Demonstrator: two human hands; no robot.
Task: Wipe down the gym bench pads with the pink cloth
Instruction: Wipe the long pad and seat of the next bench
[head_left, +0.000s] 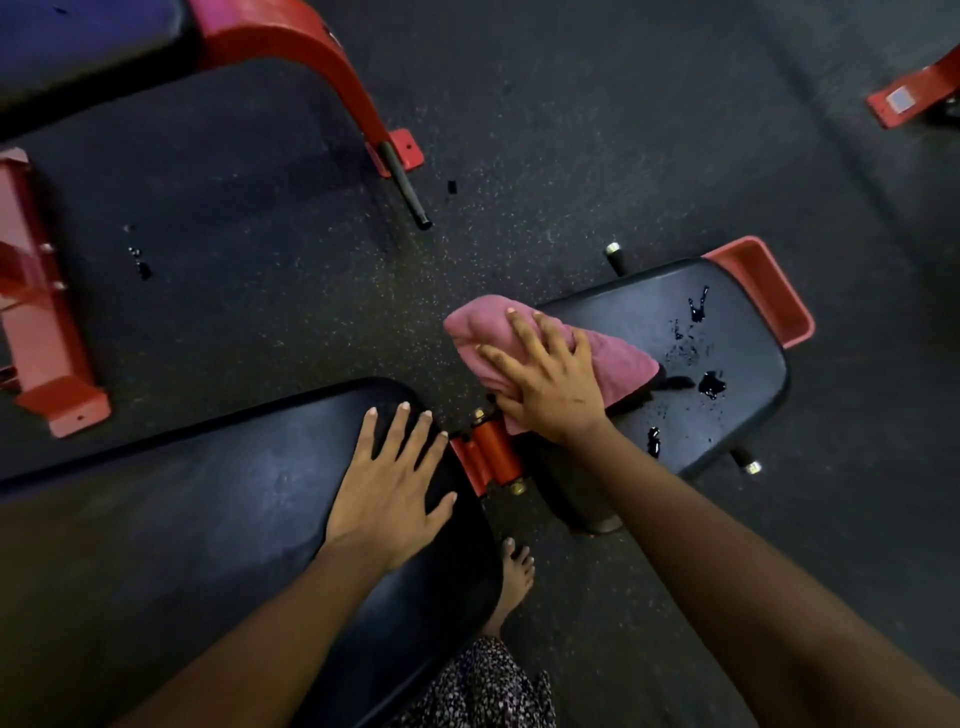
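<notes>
Under my flat right hand (550, 384), the pink cloth (618, 358) is pressed onto the seat pad's (753, 415) near-left edge; my left hand (389, 488) rests open, empty, on the long pad (208, 509). Sweeping right too quickly might fling those droplets (710, 384) onto the floor (519, 156).

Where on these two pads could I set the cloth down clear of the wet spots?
The long pad, left of the left hand, is bare. The short pad is crowded: pink cloth under the right hand, dark droplets beyond.

Right hand (550, 384) flat on pink cloth (618, 364), wet seat pad (737, 415); left hand (389, 493) on back pad (208, 519).
</notes>
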